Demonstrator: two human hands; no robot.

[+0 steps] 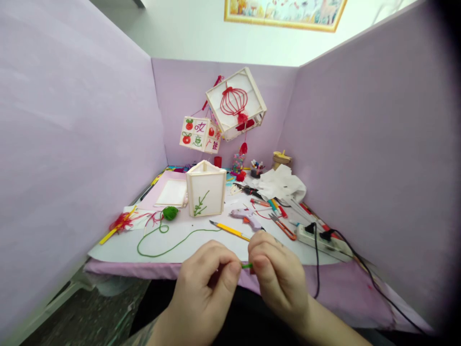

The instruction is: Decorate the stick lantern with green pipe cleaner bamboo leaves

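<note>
My left hand point(207, 288) and my right hand point(277, 278) are close together at the table's front edge. Both are closed, pinching a short piece of green yarn point(247, 265) that spans the small gap between them. Behind them, a white three-sided lantern point(206, 190) stands upright, with a green plant shape on its front panel. Left of it lies a green yarn ball point(170, 213), its loose strand point(154, 255) curving across the white sheet. A yellow craft knife point(230, 230) lies just beyond my right hand.
A glue gun point(247, 217), orange snips point(283, 227), markers and a power strip point(324, 242) with black cables are on the right. Red yarn point(121, 221) is at left. Decorated lanterns point(236, 103) hang at the back between purple walls.
</note>
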